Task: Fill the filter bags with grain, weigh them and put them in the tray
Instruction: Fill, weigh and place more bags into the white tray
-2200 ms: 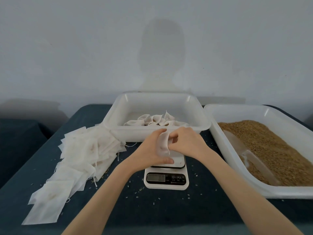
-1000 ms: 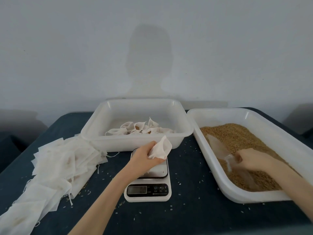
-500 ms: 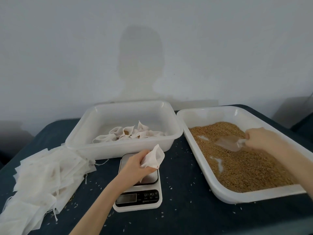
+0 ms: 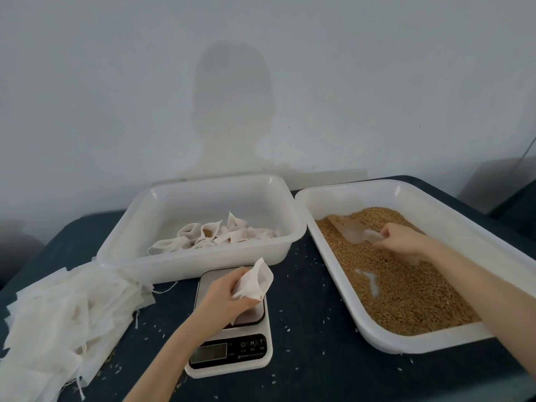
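Observation:
My left hand grips a white filter bag with its mouth open, just above the plate of the small kitchen scale. My right hand holds the handle of a clear plastic scoop, whose blade lies on the brown grain in the white tub on the right. Behind the scale stands the white tray holding several filled bags.
A heap of flat empty filter bags lies on the dark table at the left. Loose grains are scattered on the tabletop around the scale. A pale wall rises close behind the trays.
My right hand left the bag, reached into the grain tub and took the scoop, now pushing it into the grain at the far end. My left hand keeps the bag over the scale.

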Demonstrator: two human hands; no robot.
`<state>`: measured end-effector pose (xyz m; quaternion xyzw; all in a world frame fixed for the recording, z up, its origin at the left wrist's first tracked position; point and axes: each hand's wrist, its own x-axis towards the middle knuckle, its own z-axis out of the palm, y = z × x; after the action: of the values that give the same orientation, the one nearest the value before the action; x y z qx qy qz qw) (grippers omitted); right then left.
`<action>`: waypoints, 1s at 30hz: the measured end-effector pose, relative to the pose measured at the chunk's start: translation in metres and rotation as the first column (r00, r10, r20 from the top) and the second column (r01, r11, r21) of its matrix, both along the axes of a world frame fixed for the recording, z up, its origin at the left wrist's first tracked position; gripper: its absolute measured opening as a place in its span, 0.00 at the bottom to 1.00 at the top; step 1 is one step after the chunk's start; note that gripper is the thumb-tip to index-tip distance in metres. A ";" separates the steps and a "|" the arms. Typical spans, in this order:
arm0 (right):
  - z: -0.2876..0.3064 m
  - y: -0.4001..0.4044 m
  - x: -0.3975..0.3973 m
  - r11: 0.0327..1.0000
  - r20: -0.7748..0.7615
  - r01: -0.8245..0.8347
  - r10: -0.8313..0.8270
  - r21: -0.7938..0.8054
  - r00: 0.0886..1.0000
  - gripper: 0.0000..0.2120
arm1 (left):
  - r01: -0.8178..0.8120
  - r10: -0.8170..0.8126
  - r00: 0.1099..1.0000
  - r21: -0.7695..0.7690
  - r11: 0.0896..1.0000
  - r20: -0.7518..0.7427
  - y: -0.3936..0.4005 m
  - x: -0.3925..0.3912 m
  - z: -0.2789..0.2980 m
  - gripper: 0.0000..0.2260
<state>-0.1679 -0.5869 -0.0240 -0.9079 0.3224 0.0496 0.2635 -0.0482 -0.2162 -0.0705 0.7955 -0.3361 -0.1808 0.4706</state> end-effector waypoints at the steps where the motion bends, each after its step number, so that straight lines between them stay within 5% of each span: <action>1: 0.000 -0.003 -0.002 1.000 0.001 -0.016 0.016 0.002 1.000 0.05 | -0.008 0.008 1.000 -0.003 1.000 0.000 0.001 0.001 -0.001 0.12; 14: 0.054 0.031 -0.027 0.924 0.376 -0.307 0.207 0.228 0.903 0.10 | -0.048 0.048 0.999 0.011 0.999 0.024 0.010 0.002 0.002 0.09; 17: 0.078 0.063 -0.029 0.859 0.338 -0.437 0.341 0.266 0.877 0.16 | -0.070 0.070 0.997 0.002 0.998 0.040 0.013 0.000 0.007 0.13; 22: 0.088 0.104 -0.022 0.803 0.221 -0.545 0.502 0.239 0.836 0.08 | -0.132 0.132 0.990 -0.006 0.991 0.044 0.021 0.002 0.010 0.15; 30: 0.078 0.129 0.000 0.807 0.136 -0.568 0.551 0.165 0.823 0.07 | -0.164 0.165 0.985 -0.014 0.986 0.054 0.047 0.010 0.016 0.13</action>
<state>-0.1677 -0.4574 0.0537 -0.9328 0.0230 0.1200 0.3392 -0.0385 -0.1692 -0.0544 0.8229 -0.2830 -0.1179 0.4784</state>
